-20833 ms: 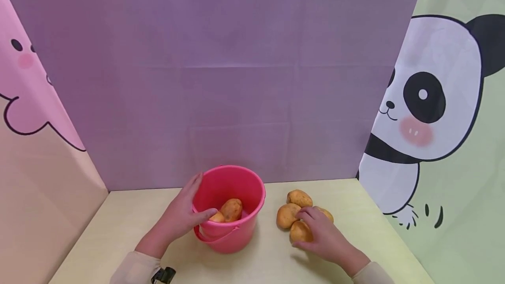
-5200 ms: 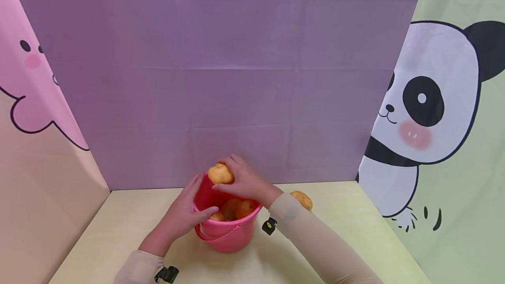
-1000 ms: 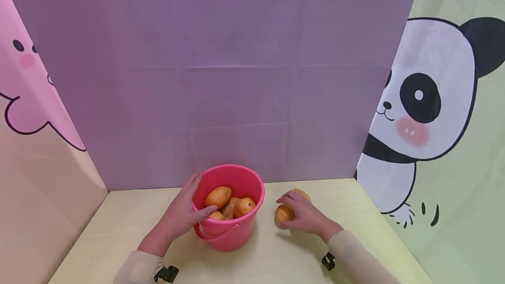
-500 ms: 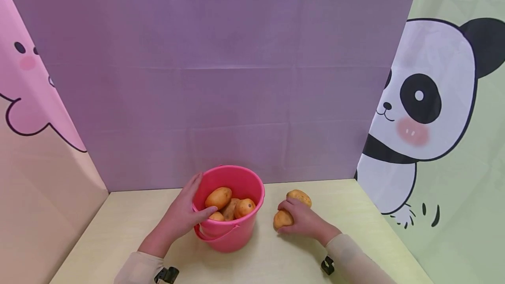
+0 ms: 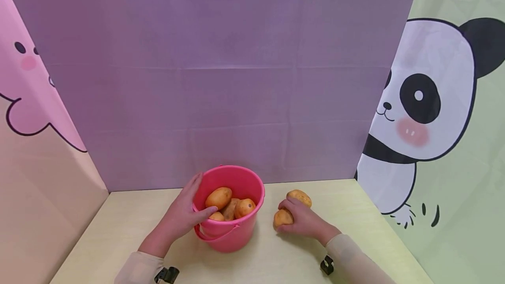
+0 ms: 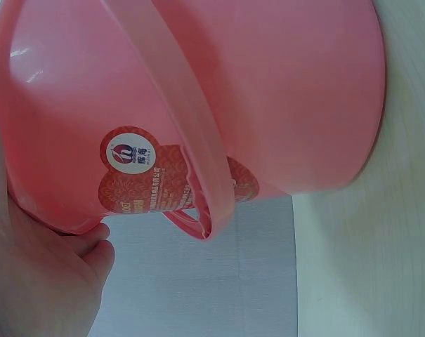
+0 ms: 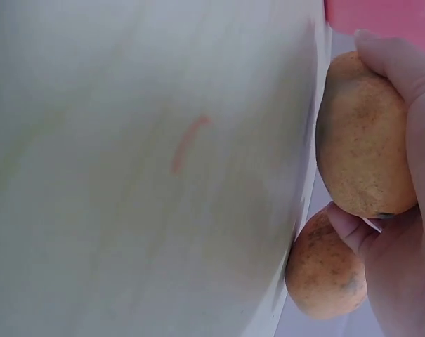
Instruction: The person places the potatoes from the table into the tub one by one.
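A pink bucket [image 5: 232, 240] stands on the table with several potatoes [image 5: 219, 198] inside. My left hand [image 5: 182, 216] grips its rim at the left, thumb lying over the edge and fingers along the outside. In the left wrist view the bucket's side [image 6: 289, 91] shows a red label [image 6: 131, 168] and a hanging handle [image 6: 177, 98]. Right of the bucket, my right hand [image 5: 305, 220] holds a potato [image 5: 282, 218] between thumb and fingers, low over the table. Just behind it lies another potato [image 5: 300, 196]; the right wrist view shows this second potato [image 7: 328, 270] by the fingertips.
The light wooden table [image 5: 252, 271] ends at a purple backdrop [image 5: 236, 78]. Side walls carry a pink cartoon figure [image 5: 29, 91] on the left and a panda [image 5: 446, 56] on the right. Black wrist cameras [image 5: 167, 275] sit at both cuffs.
Potatoes have gone from the table at the right into the bucket, carried by my right hand. In the last second that hand has settled round a potato. My left hand stays on the rim.
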A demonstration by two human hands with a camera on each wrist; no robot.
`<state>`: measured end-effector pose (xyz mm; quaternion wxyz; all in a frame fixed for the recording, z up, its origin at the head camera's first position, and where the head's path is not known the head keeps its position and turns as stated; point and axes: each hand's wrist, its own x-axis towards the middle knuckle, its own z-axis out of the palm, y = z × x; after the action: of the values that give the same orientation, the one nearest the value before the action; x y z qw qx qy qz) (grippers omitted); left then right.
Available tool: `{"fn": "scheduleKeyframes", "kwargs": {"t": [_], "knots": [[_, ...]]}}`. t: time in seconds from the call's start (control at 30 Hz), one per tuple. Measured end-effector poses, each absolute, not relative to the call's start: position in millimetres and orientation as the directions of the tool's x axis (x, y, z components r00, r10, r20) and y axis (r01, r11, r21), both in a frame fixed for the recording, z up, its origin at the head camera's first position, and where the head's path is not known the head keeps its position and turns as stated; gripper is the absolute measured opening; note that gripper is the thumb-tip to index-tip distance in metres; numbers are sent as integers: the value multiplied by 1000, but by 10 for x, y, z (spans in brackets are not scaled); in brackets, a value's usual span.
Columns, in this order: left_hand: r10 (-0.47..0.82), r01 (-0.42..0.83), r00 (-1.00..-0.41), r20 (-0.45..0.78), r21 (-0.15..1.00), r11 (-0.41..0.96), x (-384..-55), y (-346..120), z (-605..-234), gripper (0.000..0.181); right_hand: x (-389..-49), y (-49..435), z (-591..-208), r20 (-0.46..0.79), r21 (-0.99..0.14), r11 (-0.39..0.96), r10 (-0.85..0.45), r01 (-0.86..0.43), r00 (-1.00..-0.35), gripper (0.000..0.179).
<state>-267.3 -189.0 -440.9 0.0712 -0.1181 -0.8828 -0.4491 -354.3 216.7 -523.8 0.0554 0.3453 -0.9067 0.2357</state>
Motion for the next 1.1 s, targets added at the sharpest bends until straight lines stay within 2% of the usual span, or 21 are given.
{"fn": "scheduleKeyframes", "kwargs": {"t": [0.2, 0.5, 0.9, 1.1], "knots": [[143, 278, -960, 240, 768, 577, -2679, -1886, -4432, 120, -3521, 2145, -5117, 306, -494, 595, -564, -634, -767, 46], [153, 281, -960, 236, 767, 577, -2670, -1886, -4414, 120, -3506, 2063, -4850, 447, -559, 493, -498, -667, -743, 48], [150, 270, -963, 225, 773, 574, -2655, -1875, -4379, 121, -3534, 1945, -4437, 503, -652, 405, -401, -641, -766, 43], [145, 268, -963, 225, 773, 575, -2667, -1885, -4391, 122, -3565, 1777, -4165, 516, -650, 365, -432, -666, -740, 45]]}}
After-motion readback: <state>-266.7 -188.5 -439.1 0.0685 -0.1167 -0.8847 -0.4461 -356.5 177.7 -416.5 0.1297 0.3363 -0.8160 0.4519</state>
